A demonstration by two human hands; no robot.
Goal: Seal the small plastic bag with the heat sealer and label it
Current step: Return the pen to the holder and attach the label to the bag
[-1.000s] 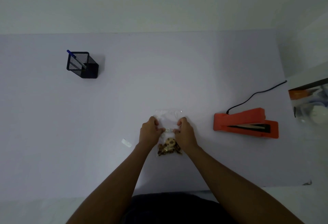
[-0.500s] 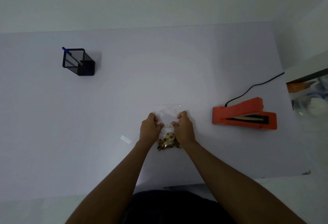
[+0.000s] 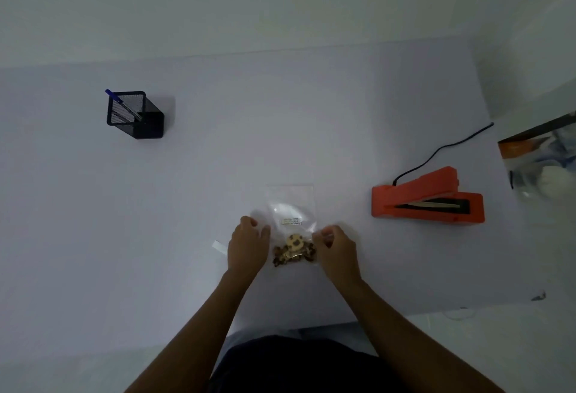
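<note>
A: Where's the small clear plastic bag point(image 3: 292, 205) of brown pieces?
B: Flat on the white worktop point(image 3: 187, 205), labelled, left of the orange heat sealer point(image 3: 427, 197).
A: Grips?
B: Left hand point(image 3: 247, 247) and right hand point(image 3: 336, 249) flank it, fingers loosely curled, holding nothing.

- A pale, lilac-white worktop point(image 3: 280, 130) fills the middle of the frame, its far edge running across the upper third.
- Behind it, a plain whitish wall point(image 3: 249, 3) spans the top.
- At the right edge stands what may be a white shelf or cabinet point(image 3: 536, 112), blurred.
- Light is dim and even, with soft shadows.
- A pale floor point(image 3: 498, 346) shows at the lower right.
</note>
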